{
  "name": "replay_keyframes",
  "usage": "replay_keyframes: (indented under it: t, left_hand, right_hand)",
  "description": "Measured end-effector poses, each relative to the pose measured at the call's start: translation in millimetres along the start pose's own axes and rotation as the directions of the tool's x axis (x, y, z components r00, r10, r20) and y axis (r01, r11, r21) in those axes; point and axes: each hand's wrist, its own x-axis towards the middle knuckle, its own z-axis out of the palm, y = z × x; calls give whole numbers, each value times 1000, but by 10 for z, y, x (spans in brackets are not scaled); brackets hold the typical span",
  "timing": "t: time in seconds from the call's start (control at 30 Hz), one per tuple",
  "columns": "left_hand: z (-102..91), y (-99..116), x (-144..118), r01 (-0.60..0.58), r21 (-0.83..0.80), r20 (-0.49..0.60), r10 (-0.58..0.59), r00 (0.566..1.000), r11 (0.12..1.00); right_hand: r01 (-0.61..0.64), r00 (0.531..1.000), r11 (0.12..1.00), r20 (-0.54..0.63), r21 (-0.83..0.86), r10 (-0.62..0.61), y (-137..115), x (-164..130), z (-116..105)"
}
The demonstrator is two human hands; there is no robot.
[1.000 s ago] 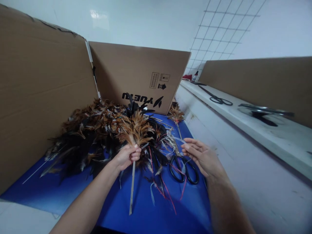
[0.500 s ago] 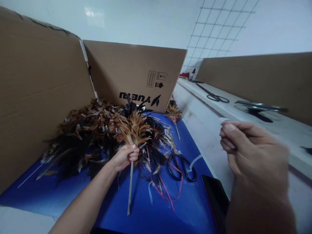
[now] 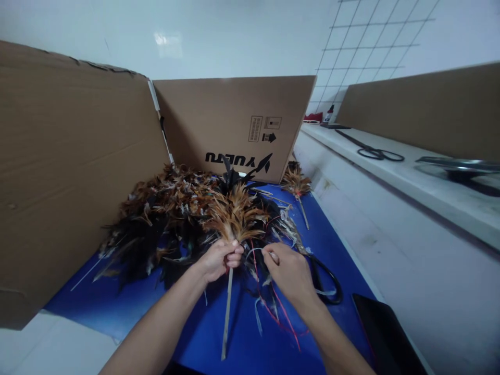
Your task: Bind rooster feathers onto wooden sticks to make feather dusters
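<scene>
1. On the blue mat (image 3: 203,333), at about 6 o'clock from the upright brown cardboard box panel (image 3: 234,125), the person's left hand (image 3: 219,259) is closed in a fist around a small bunch of orange-brown feathers bound to a thin pale stick (image 3: 234,219), gripping right where the quills meet the stick.
2. At 3 o'clock from that fist, just beside it, the right hand (image 3: 287,271) pinches a thin whitish thread (image 3: 253,251) between thumb and fingertips; the thread arcs across toward the bunch.
3. The bunch looks very light and soft at the plumes, which would crush or shed if squeezed; the stick is stiff but slender, probably easy to snap.
4. The binding point under the plumes seems the sound place to hold, as it keeps the quills together.
5. At 11 o'clock from the hands lies a loose heap of dark and brown feathers (image 3: 156,219); black-handled scissors (image 3: 326,281) lie at 3 o'clock, partly hidden by the right hand.
</scene>
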Motion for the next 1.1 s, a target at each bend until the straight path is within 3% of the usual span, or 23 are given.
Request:
replay_keyframes:
  t: [0.67,0.9,1.1]
  left_hand:
    - [39,-68,-1,-32,105,-36,36,999,994]
    - [18,-98,12,-26,93,-62,32,998,995]
    - [25,-137,5,21,74,-19,-19,1000,997]
  right_hand:
    - [98,993,992,75,-77,-92,-43,-71,16]
    - [131,991,981,26,-142,-129,-66,-64,12]
    - [155,987,970,-3,-190,-159,-58,-58,19]
